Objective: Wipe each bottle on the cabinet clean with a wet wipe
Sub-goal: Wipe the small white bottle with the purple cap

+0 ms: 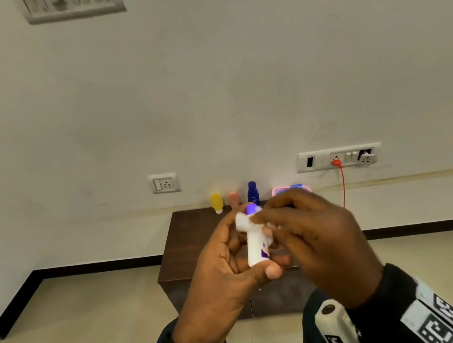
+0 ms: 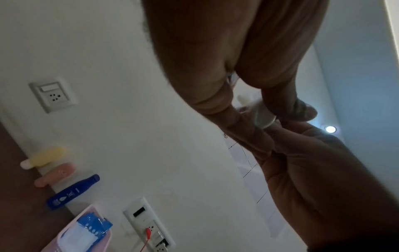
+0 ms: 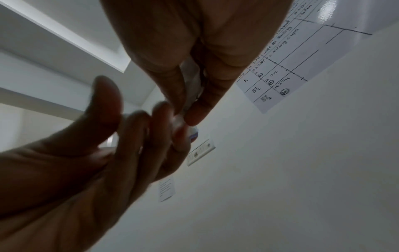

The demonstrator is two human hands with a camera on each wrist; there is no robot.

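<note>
In the head view my left hand (image 1: 233,261) grips a white bottle (image 1: 255,248) with a purple cap, held upright above the dark wooden cabinet (image 1: 188,241). My right hand (image 1: 301,227) pinches a white wet wipe (image 1: 243,221) against the bottle's top. Three more bottles stand at the cabinet's back edge: a yellow bottle (image 1: 217,202), a peach bottle (image 1: 234,198) and a dark blue bottle (image 1: 252,193). The left wrist view shows the same row: the yellow bottle (image 2: 43,157), the peach bottle (image 2: 56,174), the dark blue bottle (image 2: 72,191).
A pink tray (image 1: 277,191) with a blue wipe pack (image 2: 90,228) sits to the right of the bottles. Wall sockets (image 1: 164,183) hang above the cabinet, and a red cable (image 1: 342,183) drops from the right-hand socket panel. Beige floor surrounds the cabinet.
</note>
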